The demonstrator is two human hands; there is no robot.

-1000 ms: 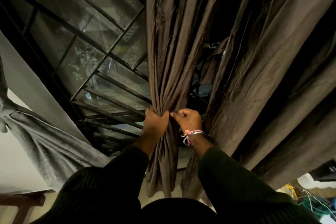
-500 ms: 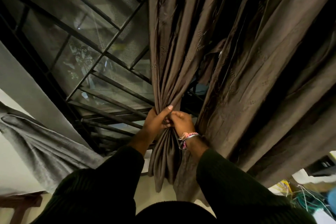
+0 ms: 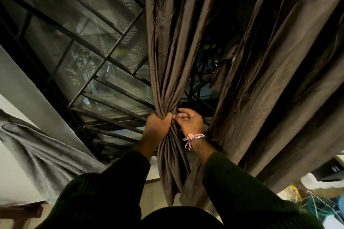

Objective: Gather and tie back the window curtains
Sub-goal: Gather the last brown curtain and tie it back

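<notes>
A brown curtain panel [image 3: 167, 46] hangs in front of the barred window and is bunched into a narrow waist at its middle. My left hand [image 3: 156, 126] grips that waist from the left, fingers wrapped round the folds. My right hand [image 3: 189, 122], with bracelets at the wrist, pinches the same bunch from the right, touching my left hand. The curtain's tail [image 3: 173, 169] hangs loose between my forearms. A second, wider brown curtain [image 3: 275, 87] hangs ungathered at the right.
The window grille [image 3: 96, 57] with mesh panes fills the left. A grey cloth [image 3: 42, 156] drapes at the lower left. A tangle of coloured wires [image 3: 316, 204] lies at the lower right under the wide curtain.
My left hand's fingers, briefly extended half a second ago, have wrapped round the bunch again. The gathered waist looks tighter, and both hands stay at about the same height.
</notes>
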